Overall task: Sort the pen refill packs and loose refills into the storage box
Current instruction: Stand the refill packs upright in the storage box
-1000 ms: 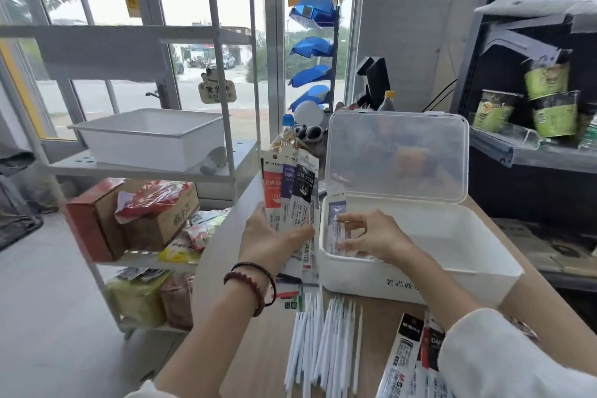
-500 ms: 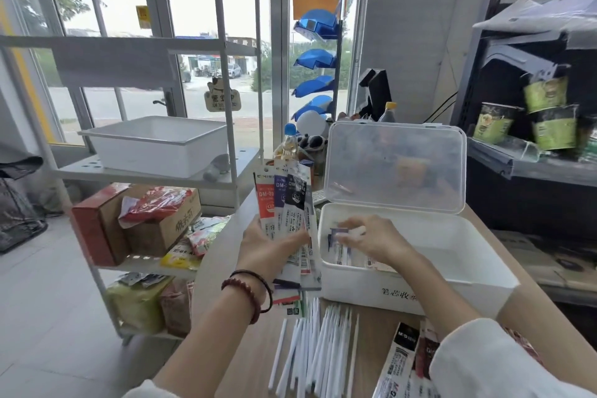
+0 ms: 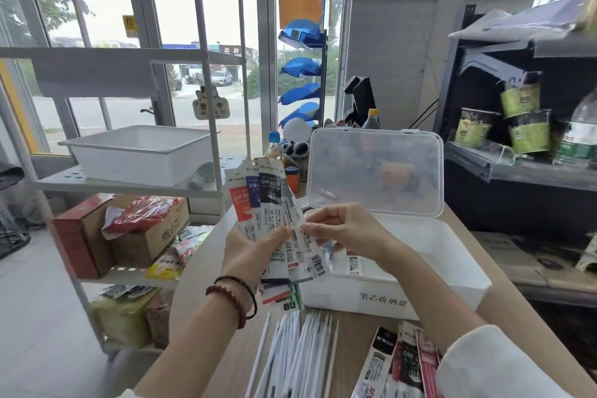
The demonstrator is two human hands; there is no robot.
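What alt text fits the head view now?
A person's left hand holds a fan of printed plastic pen refill packs while the right hand pinches its rightmost pack, by an open white plastic storage box with a clear raised lid. Loose white refills and more packs lie on the wooden table in front of the box.

Storage box (image 3: pixel 355 300) open, right half bare; upright lid (image 3: pixel 374 171) blocks rear; loose refills (image 3: pixel 300 349) crowd front
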